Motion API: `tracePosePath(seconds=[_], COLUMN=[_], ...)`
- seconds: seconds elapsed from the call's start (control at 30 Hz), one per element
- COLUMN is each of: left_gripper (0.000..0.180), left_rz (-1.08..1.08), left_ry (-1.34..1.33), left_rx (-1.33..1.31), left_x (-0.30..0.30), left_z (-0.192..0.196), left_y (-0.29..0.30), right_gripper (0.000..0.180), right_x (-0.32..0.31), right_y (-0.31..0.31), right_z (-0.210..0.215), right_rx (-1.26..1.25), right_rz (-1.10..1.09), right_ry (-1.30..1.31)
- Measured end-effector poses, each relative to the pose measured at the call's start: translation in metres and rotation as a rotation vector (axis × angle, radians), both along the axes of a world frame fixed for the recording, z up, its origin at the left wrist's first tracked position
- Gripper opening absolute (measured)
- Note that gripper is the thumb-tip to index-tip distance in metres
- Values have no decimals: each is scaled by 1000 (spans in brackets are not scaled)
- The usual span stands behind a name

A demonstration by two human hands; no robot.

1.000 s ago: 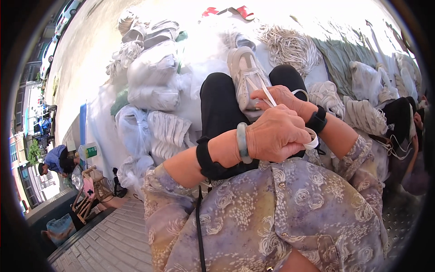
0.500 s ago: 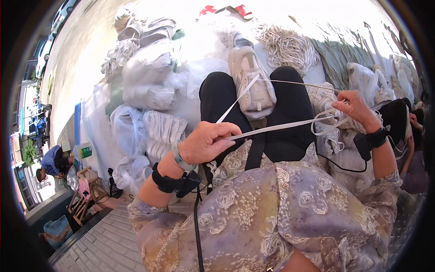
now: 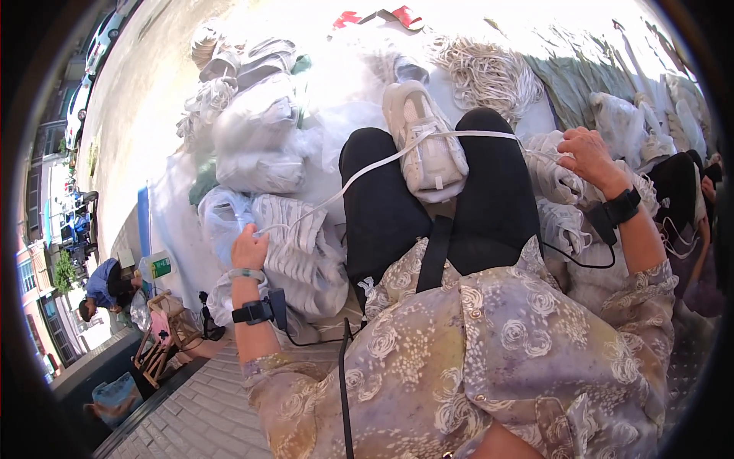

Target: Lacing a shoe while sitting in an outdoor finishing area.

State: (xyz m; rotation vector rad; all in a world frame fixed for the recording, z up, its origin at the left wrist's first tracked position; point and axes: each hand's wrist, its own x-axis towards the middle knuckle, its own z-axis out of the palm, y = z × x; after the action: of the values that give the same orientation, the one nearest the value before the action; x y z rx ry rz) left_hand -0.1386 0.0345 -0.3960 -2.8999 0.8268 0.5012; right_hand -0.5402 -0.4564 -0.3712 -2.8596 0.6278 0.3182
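Observation:
A beige-white sneaker rests between my knees, heel end away from me. Through its upper runs a white shoelace, stretched out to both sides. My left hand, out over the bundled white shoes at the left, is closed on one end of the lace. Beyond my right knee, my right hand is closed with the lace's other end at its fingertips. That stretch of lace crosses my right thigh and sags a little near the fingers. Both wrists carry black strapped devices with cables.
Stacked white shoes and plastic-wrapped bundles lie to the left. A heap of white laces is beyond my knees. More white shoes lie to the right. Another person sits at far left beside a wooden chair.
My hands have spread apart, the left one moving far out to the left. The lace now passes straight across the sneaker, and the loops between my hands are gone.

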Motion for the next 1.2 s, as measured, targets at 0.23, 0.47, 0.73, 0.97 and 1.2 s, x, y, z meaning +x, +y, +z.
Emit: tracePosePath(seconds=[0.23,0.47,0.73,0.97,1.2], left_gripper=[32,30,16,9,7], left_rz=[-669,-723,-624,-669,-665], left_ry=[-13,33,154,24,-150], left_rx=[-702,-538,-552,-365,-507], left_x=[-98,-125,-130,-122,-87], left_z=[-7,-27,7,3,-13], left_y=[-184,-246,-263,-244,-156], right_gripper=[27,17,13,9,5], right_x=[110,142,138,129,62], right_y=[85,99,96,72,16], right_z=[-41,-56,-44,-41,-30], right_rx=[188,223,146,0,152], right_rz=[188,106,216,317,134], right_ry=[-596,-452,-343,-277,-384])
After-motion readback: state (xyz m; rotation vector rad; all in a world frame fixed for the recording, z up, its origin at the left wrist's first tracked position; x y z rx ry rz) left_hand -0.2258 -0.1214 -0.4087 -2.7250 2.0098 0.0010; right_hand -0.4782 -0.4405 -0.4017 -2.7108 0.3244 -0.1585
